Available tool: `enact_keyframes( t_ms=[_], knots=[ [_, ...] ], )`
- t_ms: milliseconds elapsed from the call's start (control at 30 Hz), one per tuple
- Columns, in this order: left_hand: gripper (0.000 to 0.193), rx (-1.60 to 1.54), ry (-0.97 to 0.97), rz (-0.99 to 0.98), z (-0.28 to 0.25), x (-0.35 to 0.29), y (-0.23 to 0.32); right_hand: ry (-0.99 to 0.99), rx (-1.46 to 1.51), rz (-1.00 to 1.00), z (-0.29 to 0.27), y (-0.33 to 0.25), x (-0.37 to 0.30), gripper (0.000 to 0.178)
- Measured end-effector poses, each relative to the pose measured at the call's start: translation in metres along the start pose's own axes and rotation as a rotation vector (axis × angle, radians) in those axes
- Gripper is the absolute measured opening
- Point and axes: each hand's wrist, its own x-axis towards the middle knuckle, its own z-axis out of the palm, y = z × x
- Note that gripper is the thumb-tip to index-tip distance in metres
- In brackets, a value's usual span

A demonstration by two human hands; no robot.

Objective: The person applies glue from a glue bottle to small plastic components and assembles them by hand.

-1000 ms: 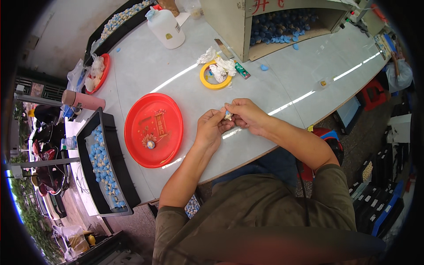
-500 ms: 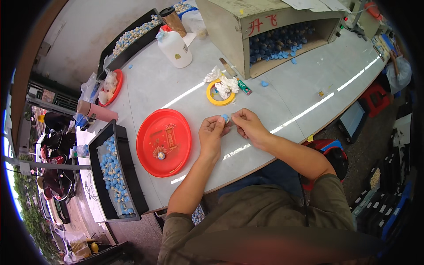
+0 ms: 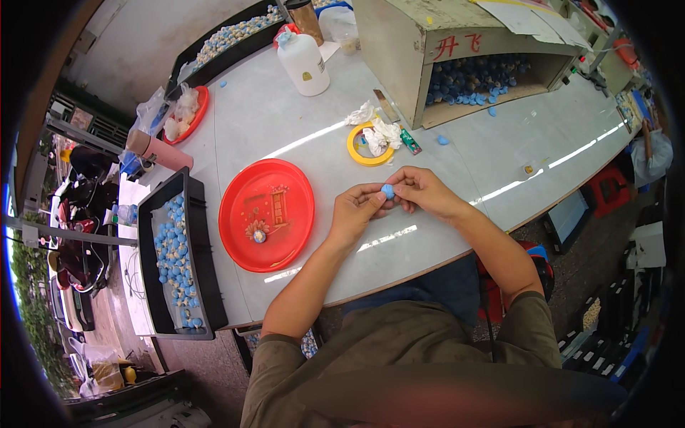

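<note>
Over the grey table, my left hand [image 3: 360,207] and my right hand [image 3: 426,192] meet, their fingertips closed on one small round blue piece [image 3: 388,191]. The rest of the piece is covered by fingers. To the left lies a red round tray [image 3: 292,235] with a single small blue-and-white ball [image 3: 260,236] in it. Just beyond my hands is a yellow ring [image 3: 354,153], like a tape roll, with crumpled white tissue [image 3: 386,133] on it. A small green packet [image 3: 410,141] lies beside the ring.
A black crate [image 3: 216,285] of blue-and-cream balls stands at the left edge. Behind are a white bottle [image 3: 303,68], a pink flask [image 3: 158,150] and a second black crate [image 3: 187,63]. At the back right, a beige box [image 3: 389,50] holds many blue half shells [image 3: 464,80].
My right hand has closed in on my left, and both now grip the blue piece, which shows more of its blue side. The whole view has shifted slightly.
</note>
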Motion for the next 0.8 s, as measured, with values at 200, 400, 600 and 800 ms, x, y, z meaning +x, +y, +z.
enact_keyframes(
  t_ms=[200, 400, 600, 800],
  knots=[
    [0.024, 0.038, 0.022, 0.023, 0.001, 0.002, -0.003, 0.008, -0.119, -0.007, 0.0, -0.001, 0.001, 0.017],
    [0.02, 0.039, 0.006, 0.053, -0.001, 0.002, -0.01, -0.045, -0.128, -0.048, -0.003, 0.002, 0.0, 0.014],
    [0.017, 0.057, -0.002, 0.1, 0.0, 0.003, -0.016, -0.068, -0.185, -0.062, -0.005, 0.005, 0.001, 0.011],
    [0.016, 0.139, 0.02, 0.111, 0.006, 0.0, -0.012, -0.047, -0.217, -0.059, -0.006, 0.013, 0.003, 0.009]
  ],
)
